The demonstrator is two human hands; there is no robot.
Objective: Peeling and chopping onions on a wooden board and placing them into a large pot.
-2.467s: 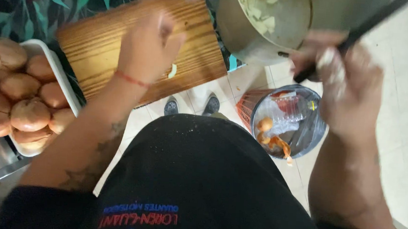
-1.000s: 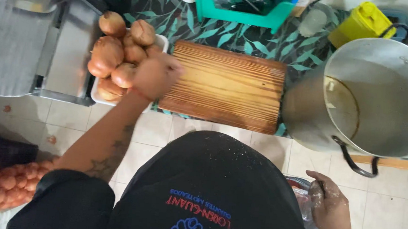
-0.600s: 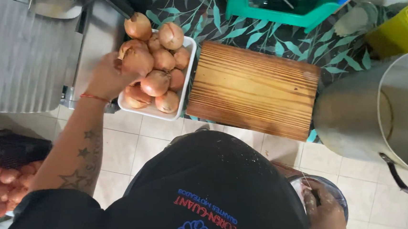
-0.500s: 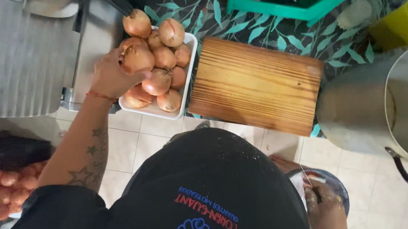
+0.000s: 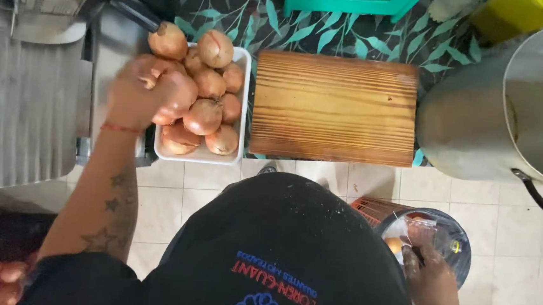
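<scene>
Left hand [image 5: 136, 95] on onion [image 5: 177, 95] in tray.
Onion brown, papery, unpeeled; fingers wrapped round it over the white tray's [image 5: 244, 106] left side (image blurred). Right hand [image 5: 428, 278] low by the bin [image 5: 456, 248], grip unclear, well apart from onion.

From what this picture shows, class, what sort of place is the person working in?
Probably a working kitchen preparing food in bulk: a white rectangular tray heaped with brown onions, a bare wooden chopping board, and a very large steel stockpot. The left hand grips one onion.
</scene>
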